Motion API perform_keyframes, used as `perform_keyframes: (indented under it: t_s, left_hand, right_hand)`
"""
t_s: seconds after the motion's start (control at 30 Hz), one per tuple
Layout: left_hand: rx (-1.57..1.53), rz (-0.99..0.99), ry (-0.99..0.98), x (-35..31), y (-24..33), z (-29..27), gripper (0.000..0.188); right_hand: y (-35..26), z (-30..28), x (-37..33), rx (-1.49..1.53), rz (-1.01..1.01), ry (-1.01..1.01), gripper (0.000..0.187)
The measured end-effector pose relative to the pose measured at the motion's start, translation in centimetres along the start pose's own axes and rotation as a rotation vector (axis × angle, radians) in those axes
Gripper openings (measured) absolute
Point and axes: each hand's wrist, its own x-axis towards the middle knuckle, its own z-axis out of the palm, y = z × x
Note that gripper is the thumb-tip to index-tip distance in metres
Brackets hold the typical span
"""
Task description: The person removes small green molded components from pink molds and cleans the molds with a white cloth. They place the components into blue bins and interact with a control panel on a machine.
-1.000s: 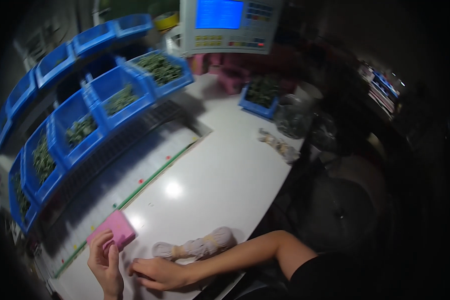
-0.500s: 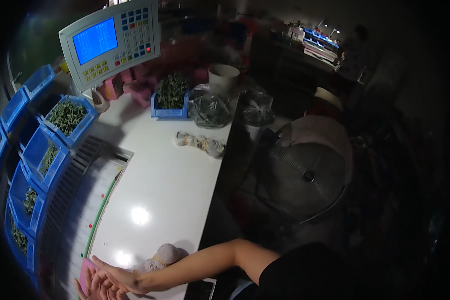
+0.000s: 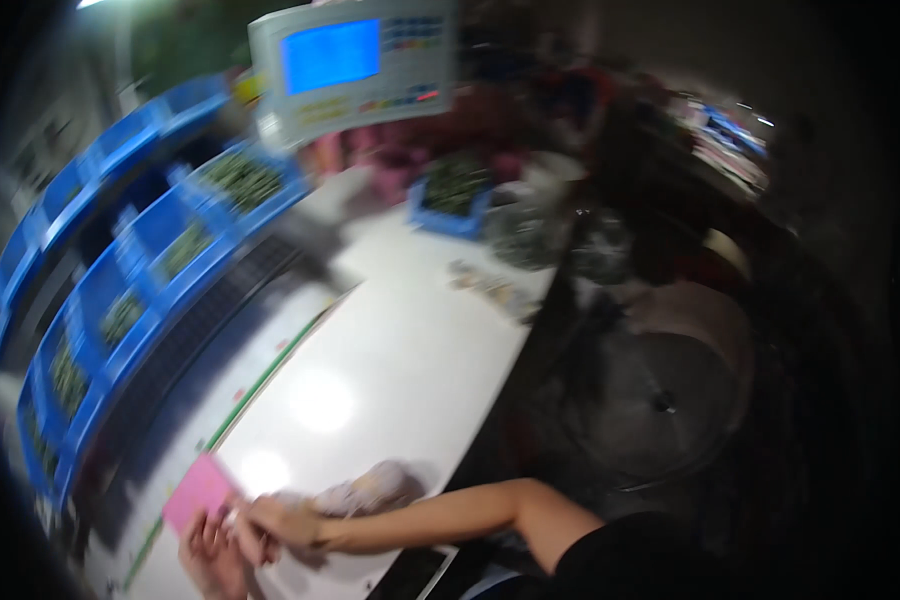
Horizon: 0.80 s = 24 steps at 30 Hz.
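Observation:
At the near left end of the white table, my two hands are close together, smeared by motion. My left hand point(image 3: 213, 562) has its fingers partly curled and apart, just below a flat pink square point(image 3: 200, 488). My right hand point(image 3: 280, 525) reaches in from the right beside it, its fingers bent together; a small whitish spot shows at the fingertips, too blurred to name. The pink square lies against the fingers of both hands, partly covered by them. Behind my right wrist rests a pale cloth-like bundle point(image 3: 378, 485).
Blue bins point(image 3: 175, 245) of green dried leaves line the left side. A control panel point(image 3: 355, 70) with a blue screen stands at the back. Further right are another blue bin point(image 3: 450, 195), a plastic bag point(image 3: 520, 235), a second bundle point(image 3: 490, 285) and a round fan point(image 3: 660, 400) beyond the table edge.
The view has swung, so the scene appears shifted to the right. More of the pink square shows now, and both hands are visible together beside it.

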Motion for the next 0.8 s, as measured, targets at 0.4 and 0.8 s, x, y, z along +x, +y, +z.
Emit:
perform_keyframes:
  t_s: [0.4, 0.8]
  left_hand:
    - [0.419, 0.368, 0.264, -3.7, 2.2, 0.8, 0.019]
    - [1.804, 0.701, 0.285, -0.9, -1.0, -0.6, 0.077]
  right_hand:
    - [-9.7, 0.0, -5.3, -1.087, -0.203, -0.207, 0.011]
    - [-9.2, -2.5, 0.3, -1.588, -0.125, -0.207, 0.054]
